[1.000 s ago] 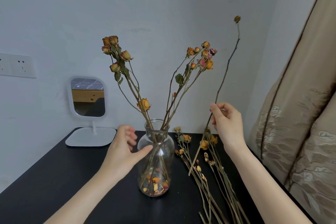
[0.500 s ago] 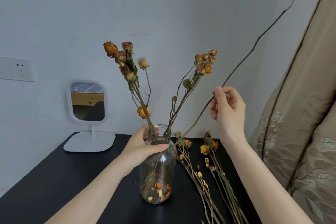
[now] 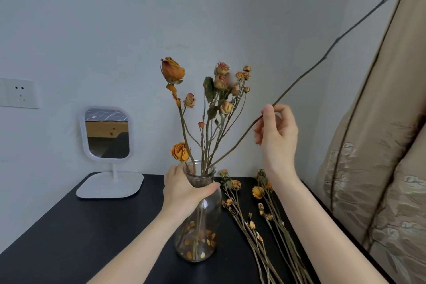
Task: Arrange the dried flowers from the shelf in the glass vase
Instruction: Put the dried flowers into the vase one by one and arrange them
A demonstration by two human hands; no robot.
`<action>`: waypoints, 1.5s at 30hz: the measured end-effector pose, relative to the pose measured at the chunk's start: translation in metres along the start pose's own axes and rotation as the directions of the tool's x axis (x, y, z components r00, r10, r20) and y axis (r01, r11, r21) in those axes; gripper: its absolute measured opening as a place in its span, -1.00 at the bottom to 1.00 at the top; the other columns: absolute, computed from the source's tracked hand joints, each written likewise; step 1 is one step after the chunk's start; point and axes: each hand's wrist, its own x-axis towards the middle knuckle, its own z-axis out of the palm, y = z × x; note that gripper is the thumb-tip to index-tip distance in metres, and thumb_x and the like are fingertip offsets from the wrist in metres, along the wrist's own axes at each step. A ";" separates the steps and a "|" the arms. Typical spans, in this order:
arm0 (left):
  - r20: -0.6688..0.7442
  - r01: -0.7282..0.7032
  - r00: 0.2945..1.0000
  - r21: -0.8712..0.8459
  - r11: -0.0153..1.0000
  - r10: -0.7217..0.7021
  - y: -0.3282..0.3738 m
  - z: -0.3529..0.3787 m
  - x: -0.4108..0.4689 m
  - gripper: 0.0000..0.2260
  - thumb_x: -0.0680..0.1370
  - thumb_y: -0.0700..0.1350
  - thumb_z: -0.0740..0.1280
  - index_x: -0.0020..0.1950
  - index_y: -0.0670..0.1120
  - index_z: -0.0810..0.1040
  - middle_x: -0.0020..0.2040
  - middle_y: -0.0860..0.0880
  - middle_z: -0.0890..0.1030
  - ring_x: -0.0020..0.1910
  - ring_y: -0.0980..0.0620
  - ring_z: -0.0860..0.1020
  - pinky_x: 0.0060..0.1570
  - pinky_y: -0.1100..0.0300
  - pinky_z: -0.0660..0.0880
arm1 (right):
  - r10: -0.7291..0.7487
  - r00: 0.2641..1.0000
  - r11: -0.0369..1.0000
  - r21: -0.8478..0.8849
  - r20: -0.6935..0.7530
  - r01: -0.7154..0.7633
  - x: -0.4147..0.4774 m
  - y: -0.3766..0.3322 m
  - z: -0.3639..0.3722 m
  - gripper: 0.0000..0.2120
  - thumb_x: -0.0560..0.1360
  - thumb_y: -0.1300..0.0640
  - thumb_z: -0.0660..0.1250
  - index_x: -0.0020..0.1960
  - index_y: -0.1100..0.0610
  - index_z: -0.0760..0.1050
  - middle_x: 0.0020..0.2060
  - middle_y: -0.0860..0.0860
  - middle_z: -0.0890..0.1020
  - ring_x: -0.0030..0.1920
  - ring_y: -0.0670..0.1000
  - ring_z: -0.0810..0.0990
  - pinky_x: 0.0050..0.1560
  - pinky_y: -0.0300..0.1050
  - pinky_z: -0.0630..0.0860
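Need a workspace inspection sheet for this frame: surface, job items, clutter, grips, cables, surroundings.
Surface: black table, dark and matte.
Job's things: glass vase upright, petals at its bottom, dried flowers standing in it; long stem slanting up to the right, lower end at the vase mouth; loose stems lying on the table right of the vase.
Clutter: white mirror on a stand, back left.
Grips: left hand holds the vase neck; right hand pinches the long stem.
Cables: nothing seen.
Surroundings: wall socket at left; curtain at right.
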 end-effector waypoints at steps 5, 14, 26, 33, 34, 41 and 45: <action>0.039 0.043 0.998 -0.121 0.992 -0.038 0.001 0.002 -0.005 -0.53 0.17 0.23 0.49 -0.07 0.09 0.42 -0.06 0.12 0.52 0.01 0.09 0.49 0.07 -0.01 0.49 | 0.076 0.988 0.997 -0.041 0.134 -0.071 -0.009 0.013 0.008 -0.82 0.59 0.13 0.17 -0.17 0.06 0.43 -0.44 -0.03 0.52 -0.48 -0.12 0.47 -0.48 -0.34 0.38; 0.372 0.143 0.928 -0.274 0.951 -0.032 -0.015 -0.020 -0.001 -0.57 0.36 -0.03 0.49 0.12 0.26 0.40 0.11 0.22 0.55 0.14 0.22 0.49 0.11 0.26 0.41 | 0.242 0.897 0.944 -0.303 0.369 -0.130 -0.027 0.035 0.010 -0.85 0.53 0.10 0.29 -0.17 0.12 0.54 -0.38 -0.03 0.55 -0.44 -0.15 0.48 -0.39 -0.28 0.44; 0.353 0.153 0.934 -0.273 0.950 -0.049 -0.016 -0.017 -0.004 -0.61 0.36 0.00 0.49 0.03 0.31 0.38 0.06 0.28 0.52 0.07 0.30 0.45 -0.06 0.38 0.35 | 0.286 0.882 0.944 -0.269 0.374 -0.191 -0.016 0.027 0.001 -0.91 0.49 0.07 0.35 -0.04 0.05 0.51 -0.42 -0.02 0.57 -0.50 -0.15 0.48 -0.48 -0.33 0.43; 0.338 0.151 0.939 -0.251 0.956 -0.059 -0.015 -0.017 -0.004 -0.63 0.36 0.03 0.49 0.02 0.30 0.39 0.02 0.30 0.51 0.03 0.32 0.44 -0.12 0.42 0.33 | 0.212 0.943 0.970 -0.171 0.258 -0.172 -0.010 0.022 -0.003 -0.90 0.52 0.16 0.31 -0.16 0.14 0.54 -0.35 0.02 0.61 -0.48 -0.10 0.52 -0.47 -0.28 0.48; 0.336 0.149 0.940 -0.249 0.957 -0.059 -0.015 -0.017 -0.004 -0.63 0.36 0.03 0.49 0.00 0.31 0.39 0.01 0.31 0.51 0.01 0.33 0.44 -0.14 0.44 0.32 | 0.216 0.939 0.969 -0.175 0.269 -0.173 -0.011 0.022 -0.002 -0.91 0.52 0.16 0.31 -0.15 0.14 0.54 -0.35 0.02 0.61 -0.48 -0.11 0.52 -0.47 -0.29 0.48; 0.339 0.152 0.939 -0.249 0.956 -0.061 -0.014 -0.018 -0.004 -0.61 0.36 0.05 0.49 0.01 0.33 0.36 0.03 0.32 0.47 0.02 0.33 0.42 -0.07 0.38 0.33 | 0.181 0.932 0.983 -0.073 0.315 -0.166 -0.002 0.013 0.012 -0.95 0.49 0.12 0.34 -0.11 -0.02 0.52 -0.47 -0.06 0.56 -0.51 -0.13 0.48 -0.50 -0.29 0.45; 0.344 0.151 0.937 -0.263 0.953 -0.054 -0.013 -0.017 -0.005 -0.62 0.36 0.03 0.49 0.01 0.31 0.37 0.02 0.32 0.47 0.01 0.33 0.42 -0.04 0.38 0.34 | 0.206 0.922 0.972 -0.176 0.328 -0.154 0.005 0.013 0.025 -0.89 0.49 0.15 0.36 -0.20 0.00 0.51 -0.50 -0.06 0.52 -0.55 -0.14 0.44 -0.55 -0.31 0.40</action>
